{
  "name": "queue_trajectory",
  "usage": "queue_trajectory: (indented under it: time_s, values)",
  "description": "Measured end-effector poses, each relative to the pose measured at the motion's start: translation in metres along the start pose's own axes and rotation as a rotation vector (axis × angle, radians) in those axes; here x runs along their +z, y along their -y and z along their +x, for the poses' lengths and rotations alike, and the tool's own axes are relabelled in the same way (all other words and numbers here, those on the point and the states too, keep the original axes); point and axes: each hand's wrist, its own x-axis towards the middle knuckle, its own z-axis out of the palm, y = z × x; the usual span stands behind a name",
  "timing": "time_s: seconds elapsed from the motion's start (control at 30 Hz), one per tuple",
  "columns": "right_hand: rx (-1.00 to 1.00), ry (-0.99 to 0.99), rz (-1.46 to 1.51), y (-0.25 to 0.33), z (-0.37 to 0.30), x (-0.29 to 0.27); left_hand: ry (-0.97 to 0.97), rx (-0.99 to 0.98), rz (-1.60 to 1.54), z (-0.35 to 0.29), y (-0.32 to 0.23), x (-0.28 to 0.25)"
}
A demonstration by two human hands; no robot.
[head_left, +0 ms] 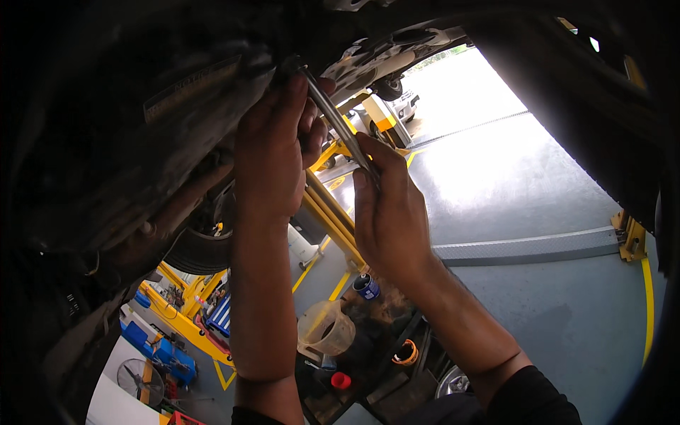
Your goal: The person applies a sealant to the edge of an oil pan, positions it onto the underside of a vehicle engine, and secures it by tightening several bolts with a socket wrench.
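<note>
Overhead is the dark underside of a raised vehicle (106,163). A shiny metal ratchet (336,124) slants up to the left against it. My left hand (273,152) is raised with its fingers curled around the upper end, close to the ratchet's head. What the head sits on is hidden by shadow and by my fingers. Lower down, my right hand (393,209) grips the handle's end between thumb and fingers. A pale label (191,88) is stuck on the underbody left of my left hand.
Below me stand a translucent plastic jug (329,329), a blue tin (366,286), an orange-rimmed container (405,352) and a red cap (341,380). A tyre (198,251) hangs at left. Yellow lift posts (329,212) rise behind. A grey ramp strip (531,248) crosses the floor.
</note>
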Motion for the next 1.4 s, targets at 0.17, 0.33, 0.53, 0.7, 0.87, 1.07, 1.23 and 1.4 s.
queue_trajectory:
  time_s: [0.17,0.33,0.53,0.7,0.87,1.07,1.23,1.4]
  values:
    - [0.009,-0.020,0.013,-0.001,0.000,0.006,0.044,-0.010,-0.010,0.000,-0.002,-0.002]
    - [0.056,0.001,0.052,0.002,-0.001,0.003,0.046,0.004,-0.012,0.001,0.000,-0.002]
    - [0.007,-0.048,0.019,0.001,0.001,0.008,0.019,-0.005,-0.017,0.003,-0.001,0.001]
    - [-0.001,-0.063,-0.033,0.010,0.002,0.012,0.037,-0.012,-0.042,0.003,-0.002,-0.010]
    - [0.723,0.228,1.577,0.012,0.012,-0.017,0.331,-0.199,-0.269,0.010,-0.004,-0.019]
    - [-0.073,-0.107,0.089,0.012,0.013,0.002,0.122,-0.057,-0.040,0.012,-0.009,-0.008]
    - [0.126,-0.026,0.184,0.012,0.019,0.002,0.123,-0.070,-0.113,0.015,-0.003,-0.012]
    - [0.682,0.198,1.067,0.009,0.028,-0.017,0.236,-0.083,-0.206,0.014,-0.006,-0.011]
